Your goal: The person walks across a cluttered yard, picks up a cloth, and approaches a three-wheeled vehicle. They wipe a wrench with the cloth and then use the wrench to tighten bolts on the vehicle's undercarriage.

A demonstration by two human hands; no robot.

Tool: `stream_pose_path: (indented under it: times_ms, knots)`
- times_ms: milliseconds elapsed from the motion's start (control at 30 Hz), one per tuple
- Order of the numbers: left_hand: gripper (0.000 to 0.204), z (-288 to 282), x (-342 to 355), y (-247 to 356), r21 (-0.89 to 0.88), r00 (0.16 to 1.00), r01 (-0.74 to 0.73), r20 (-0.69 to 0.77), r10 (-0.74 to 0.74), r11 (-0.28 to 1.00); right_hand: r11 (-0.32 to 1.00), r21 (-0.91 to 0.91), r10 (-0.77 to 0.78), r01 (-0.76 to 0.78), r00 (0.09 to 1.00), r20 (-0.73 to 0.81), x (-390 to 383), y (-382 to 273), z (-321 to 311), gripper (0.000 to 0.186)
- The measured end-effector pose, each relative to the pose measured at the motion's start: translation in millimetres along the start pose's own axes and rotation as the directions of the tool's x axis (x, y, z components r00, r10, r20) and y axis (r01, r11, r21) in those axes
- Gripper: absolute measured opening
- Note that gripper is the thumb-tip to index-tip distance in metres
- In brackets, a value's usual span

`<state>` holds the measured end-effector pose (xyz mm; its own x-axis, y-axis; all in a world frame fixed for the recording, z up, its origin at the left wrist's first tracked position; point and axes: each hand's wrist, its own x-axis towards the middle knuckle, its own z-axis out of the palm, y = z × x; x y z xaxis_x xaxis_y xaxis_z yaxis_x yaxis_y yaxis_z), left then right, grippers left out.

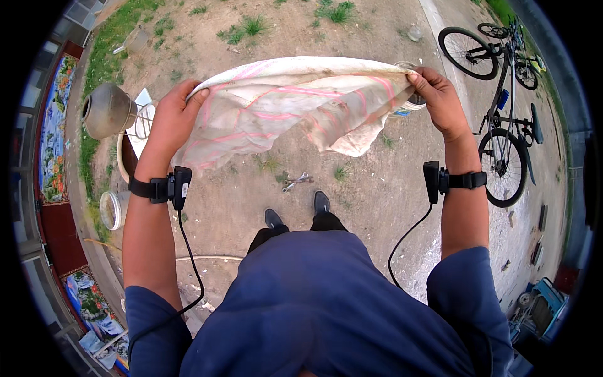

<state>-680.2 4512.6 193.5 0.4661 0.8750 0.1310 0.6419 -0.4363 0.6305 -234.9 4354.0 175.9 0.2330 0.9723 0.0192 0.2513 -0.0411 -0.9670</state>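
White cloth sheet with pink stripes, thin, creased and smudged (282, 107): held up in front of the body, over bare brown dirt ground (377, 188). I read its long axis left to right, hand to hand. Upper edge bows away from the wearer; loose folds hang toward the feet, one longer drop at the left, a pointed flap right of middle.

Left hand (178, 116): grip closed in a pinch, thumb against fingers, on the upper left corner. Right hand (440, 100): grip likewise pinched on the upper right corner, thumb and forefinger meeting. Both hold the cloth only.

Hidden from me: some left fingertips, behind the fabric, and whatever the folds cover. Behind the right end, a round pale-rimmed object shows in part; I cannot name it. Small metallic item (297, 181) on the dirt, too small to make out.

Farther out: dull grey-brown rounded vessel (107, 112) left of the left hand; black-framed bicycle (501, 119) right of the right hand. Left forearm cuts off part of a white flat panel (144, 100).
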Motion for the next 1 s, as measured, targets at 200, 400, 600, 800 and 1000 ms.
stream_pose_path:
  times_ms: [200, 400, 600, 800, 1000]
  knots:
    - [0.026, 87, 25, -45, 0.079, 0.987, -0.027, 0.160, 0.014, 0.996, 0.921, -0.046, 0.372, -0.387, 0.908, -0.193, -100, 112, -7, 0.029]
    - [0.025, 200, -3, -137, 0.042, 0.953, 0.109, 0.281, -0.117, 0.993, 0.758, 0.330, 0.648, -0.563, 0.589, -0.483, -269, 164, 11, 0.041]
    - [0.021, 364, -101, -236, 0.225, 0.709, 0.043, 0.679, -0.188, 0.973, 0.454, 0.426, 0.765, -0.783, 0.097, -0.637, -444, 215, 68, 0.043]
    - [0.024, 530, -176, -321, 0.304, 0.603, -0.048, 0.768, -0.215, 0.951, 0.271, 0.522, 0.821, -0.809, -0.089, -0.564, -532, 313, 108, 0.039]
    - [0.031, 682, -182, -392, 0.423, 0.611, -0.213, 0.761, -0.218, 0.881, 0.186, 0.643, 0.864, -0.743, -0.188, -0.467, -569, 400, 130, 0.037]
